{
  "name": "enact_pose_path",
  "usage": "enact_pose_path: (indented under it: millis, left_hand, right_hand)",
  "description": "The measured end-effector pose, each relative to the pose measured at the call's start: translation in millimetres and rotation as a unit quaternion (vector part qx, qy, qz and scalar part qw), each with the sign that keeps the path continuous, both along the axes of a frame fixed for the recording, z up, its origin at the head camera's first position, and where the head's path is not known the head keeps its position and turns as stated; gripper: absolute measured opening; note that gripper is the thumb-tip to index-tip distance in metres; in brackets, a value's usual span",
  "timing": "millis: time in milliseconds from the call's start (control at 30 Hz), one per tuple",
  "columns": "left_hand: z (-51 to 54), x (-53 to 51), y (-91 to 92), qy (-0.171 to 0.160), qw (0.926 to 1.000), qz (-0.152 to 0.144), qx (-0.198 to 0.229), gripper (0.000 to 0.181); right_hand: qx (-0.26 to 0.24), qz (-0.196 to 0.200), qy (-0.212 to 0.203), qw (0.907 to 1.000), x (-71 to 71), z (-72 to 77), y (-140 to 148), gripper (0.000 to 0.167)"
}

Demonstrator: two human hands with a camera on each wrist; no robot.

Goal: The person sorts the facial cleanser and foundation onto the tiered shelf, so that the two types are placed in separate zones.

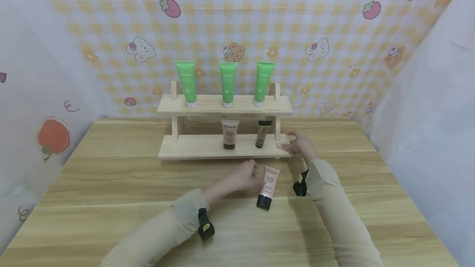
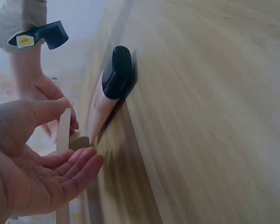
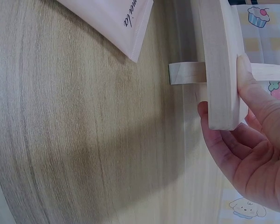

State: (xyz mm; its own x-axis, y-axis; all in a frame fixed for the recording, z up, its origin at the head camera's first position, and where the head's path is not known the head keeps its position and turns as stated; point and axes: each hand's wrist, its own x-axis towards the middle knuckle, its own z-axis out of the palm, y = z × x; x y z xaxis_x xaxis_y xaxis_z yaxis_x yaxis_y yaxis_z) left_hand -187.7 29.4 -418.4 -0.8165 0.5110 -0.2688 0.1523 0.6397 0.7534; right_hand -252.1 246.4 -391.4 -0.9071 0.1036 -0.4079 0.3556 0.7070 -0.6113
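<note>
My right hand (image 1: 300,145) grips the right end of the lower board of a two-tier wooden shelf (image 1: 196,146). In the right wrist view the thumb lies on the board (image 3: 221,88) and the fingers curl beneath it. My left hand (image 1: 243,177) is just in front of the shelf, beside a pink BB cream tube (image 1: 270,179) lying on the table with its black cap toward me. The left wrist view shows its fingers loosely bent, with nothing between them and the thumb. On the lower board stand another BB cream tube (image 1: 229,134) and a small brown tube (image 1: 262,134).
Three green tubes, at left (image 1: 187,83), middle (image 1: 228,83) and right (image 1: 263,83), stand on the upper board (image 1: 208,104). Behind the shelf hangs a yellow checked cloth (image 1: 208,32). White cloth walls flank the wooden table (image 1: 111,176).
</note>
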Motion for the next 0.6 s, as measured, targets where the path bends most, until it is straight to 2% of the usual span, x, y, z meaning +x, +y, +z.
enact_pose_path:
  millis: [133, 367, 600]
  left_hand:
    - [-3.0, 0.3, 15.0, -0.036, 0.9992, 0.001, -0.017, 0.053]
    - [-8.4, 2.6, 30.2, 0.007, 0.9968, 0.001, -0.080, 0.077]
    - [-11.7, 2.9, 35.1, -0.020, 0.9990, -0.016, -0.036, 0.036]
  right_hand:
    - [0.007, -0.002, 0.000, 1.0000, 0.5, -0.9, 0, 0.075]
    - [0.001, -0.001, -0.001, 1.0000, 0.7, -0.6, 0, 0.074]
    - [-0.007, 0.000, 0.001, 1.0000, -0.7, -1.0, 2, 0.074]
